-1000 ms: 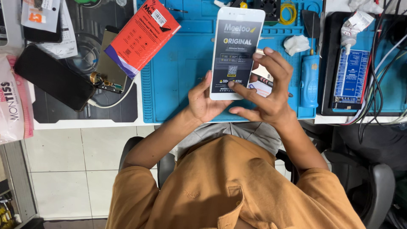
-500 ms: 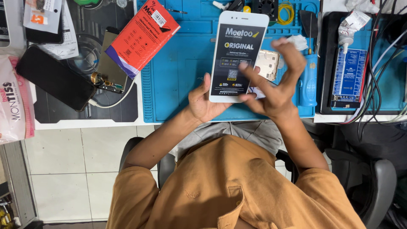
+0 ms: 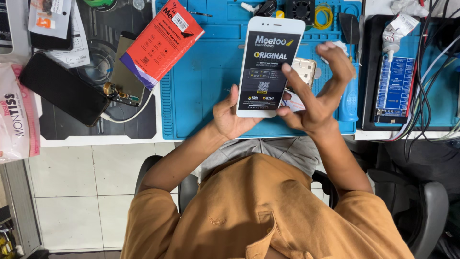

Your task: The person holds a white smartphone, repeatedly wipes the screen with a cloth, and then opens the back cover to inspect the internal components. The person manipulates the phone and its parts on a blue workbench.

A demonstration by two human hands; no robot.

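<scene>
My left hand (image 3: pixel 229 117) holds a white phone screen panel (image 3: pixel 269 67) upright by its lower left edge, above the blue work mat (image 3: pixel 201 91). A black printed film covers the panel's face. My right hand (image 3: pixel 320 96) is beside the panel's right edge with its fingers spread. Its index fingertip and thumb touch that edge, and the other fingers are raised. Behind the panel and my right hand, an opened phone body (image 3: pixel 306 69) with a gold frame lies on the mat.
A red package (image 3: pixel 160 43) and a dark phone (image 3: pixel 62 88) lie to the left, with a tissue pack (image 3: pixel 14 115) at the far left. A blue screwdriver (image 3: pixel 351 103), a blue board (image 3: pixel 390 88) and hanging cables (image 3: pixel 429 72) are on the right.
My right hand has moved off the lower part of the panel, up and to the right, and its fingers have spread. The panel and my left hand have stayed almost still.
</scene>
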